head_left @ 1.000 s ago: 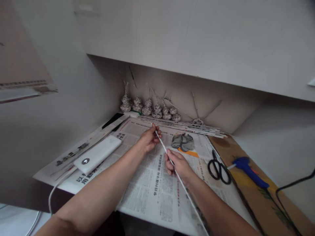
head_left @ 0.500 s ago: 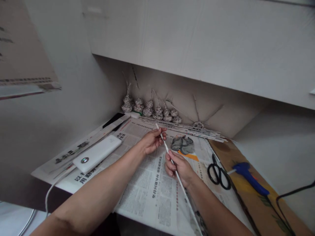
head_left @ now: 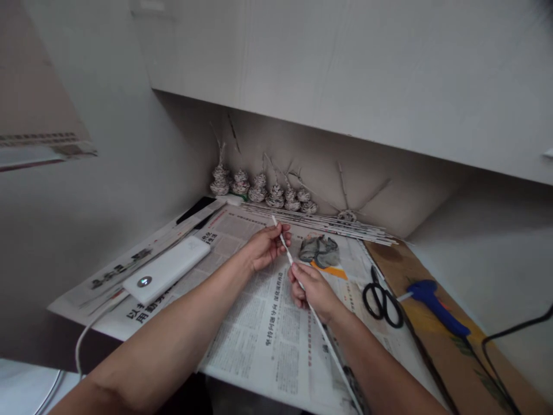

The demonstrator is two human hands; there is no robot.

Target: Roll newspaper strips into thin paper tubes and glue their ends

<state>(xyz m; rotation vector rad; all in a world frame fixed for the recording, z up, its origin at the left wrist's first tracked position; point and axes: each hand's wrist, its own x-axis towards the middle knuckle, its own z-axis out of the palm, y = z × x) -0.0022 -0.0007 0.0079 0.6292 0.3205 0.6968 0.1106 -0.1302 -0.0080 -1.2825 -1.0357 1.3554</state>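
Observation:
A thin white rolled-paper stick [head_left: 327,340] slants across the middle, running from above my fingers down to the lower right edge. My left hand [head_left: 268,248] pinches it near its upper end, the tip poking out past the thumb. Just below, my right hand [head_left: 311,288] is closed around the same stick, thumb laid along it. The two hands are close together but apart, above newspaper sheets [head_left: 246,346] on the table. A crumpled grey cloth-like bundle [head_left: 319,251] lies beyond my right hand, with an orange piece [head_left: 330,270] by it.
Several woven paper gourds [head_left: 258,188] line the back wall, behind a row of paper sticks [head_left: 363,230]. Black scissors [head_left: 382,300] and a blue glue gun [head_left: 440,308] lie right, the gun on cardboard [head_left: 432,351]. A white power bank [head_left: 168,270] with a cable lies left.
My right hand has shifted slightly up the stick, nearer the left hand. Both still hold it. The whole view has moved a little.

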